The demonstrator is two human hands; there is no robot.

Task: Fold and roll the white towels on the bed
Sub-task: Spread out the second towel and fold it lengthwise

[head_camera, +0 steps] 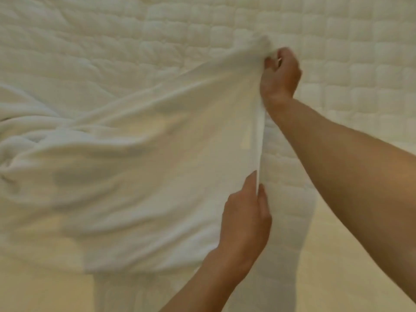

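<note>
- so the white towel [139, 181] is partly held up off the bed [360, 46]: one side is up in the air and the rest trails off to the left, lying rumpled on the quilted cover
- right hand [280, 73] is the far one, with its fingers curled tight round a bunched-up corner of the towel just above the bed
- left hand [245, 217] is the near one, thumb and fingers pinching the same edge lower down, so both hands are closed on cloth and neither is free
- my guess at why: the hem [258, 140] between the two hands runs straight and taut, which gives a clean line to lay down or carry across for a first fold
- the far corner looks like a fistful rather than a neat corner pinch, so it may want re-gripping before it gets lined up with anything
- progress-wise I'd say barely started: nothing I can see is folded or rolled, and this is the only towel I can make out
- edges: the held hem is the only tidy one, the near edge sags across the bottom of the view, and the left side wrinkles away out of frame so I can't tell where it ends
- room: there's lots of bare quilted bed to the right of the hands and beyond them, so spreading the towel flat that way looks easy
- the left is where the cloth is heaped, so I reckon it needs a shake or a smooth-out first
</note>
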